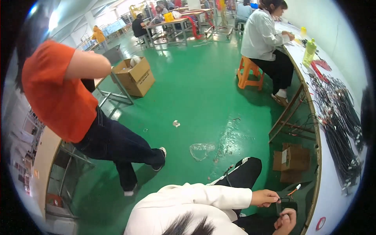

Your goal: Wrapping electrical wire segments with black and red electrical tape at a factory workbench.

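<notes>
My left hand (264,198), at the end of a cream sleeve, is closed in a pinch on a thin dark wire. An orange wire end (292,192) with a small white connector sticks out beyond its fingertips. Just below it is my right hand (286,221), with its fingers curled in; what they hold, if anything, cannot be made out. Both hands are beside the edge of a long white table (331,203), above my dark-trousered lap. A red ring (320,223), like a tape roll, lies on that table near my right hand.
Bundles of black cables (338,133) lie along the table. Farther up it, a person in white (260,35) sits on an orange stool (249,74). A brown carton (291,162) stands under the table. At left stands a person in orange (58,90), near an open cardboard box (135,76).
</notes>
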The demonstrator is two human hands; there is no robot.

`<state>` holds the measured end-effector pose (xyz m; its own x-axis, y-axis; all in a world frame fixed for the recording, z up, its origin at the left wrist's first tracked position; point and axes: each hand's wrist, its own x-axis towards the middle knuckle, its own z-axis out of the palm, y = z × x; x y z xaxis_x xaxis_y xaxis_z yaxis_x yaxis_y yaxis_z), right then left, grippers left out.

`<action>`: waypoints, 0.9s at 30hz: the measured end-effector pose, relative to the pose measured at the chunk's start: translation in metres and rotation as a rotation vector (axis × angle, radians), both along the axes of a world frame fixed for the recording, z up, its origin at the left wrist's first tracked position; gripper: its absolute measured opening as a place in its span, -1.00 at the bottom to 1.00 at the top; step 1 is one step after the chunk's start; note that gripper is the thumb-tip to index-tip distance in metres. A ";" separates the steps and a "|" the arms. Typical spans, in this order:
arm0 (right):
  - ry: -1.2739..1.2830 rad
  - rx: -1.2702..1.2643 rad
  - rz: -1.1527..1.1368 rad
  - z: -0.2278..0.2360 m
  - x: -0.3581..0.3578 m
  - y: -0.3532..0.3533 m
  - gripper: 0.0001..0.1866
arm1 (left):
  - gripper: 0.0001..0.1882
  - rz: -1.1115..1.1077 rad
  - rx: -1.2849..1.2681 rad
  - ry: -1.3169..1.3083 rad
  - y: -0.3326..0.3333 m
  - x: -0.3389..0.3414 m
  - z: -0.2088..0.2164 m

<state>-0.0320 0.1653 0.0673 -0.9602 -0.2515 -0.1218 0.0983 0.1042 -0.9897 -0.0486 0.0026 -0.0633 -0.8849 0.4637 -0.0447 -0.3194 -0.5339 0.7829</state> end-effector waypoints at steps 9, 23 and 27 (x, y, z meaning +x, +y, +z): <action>-0.065 -0.110 -0.156 -0.071 0.018 -0.013 -0.80 | -0.61 -0.051 -0.055 -0.081 0.017 0.008 0.003; -0.386 -0.652 -0.134 -0.098 0.004 -0.016 -0.54 | -0.39 0.079 -0.117 0.003 -0.004 0.038 0.055; -0.235 -0.495 0.123 -0.087 -0.004 -0.009 -0.44 | -0.33 0.017 -0.237 0.002 -0.011 0.039 0.065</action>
<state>-0.0359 0.1561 -0.0198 -0.8815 -0.4415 -0.1676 0.3384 -0.3431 -0.8762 -0.0099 -0.0080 0.0021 -0.8928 0.4252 -0.1486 -0.3100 -0.3406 0.8876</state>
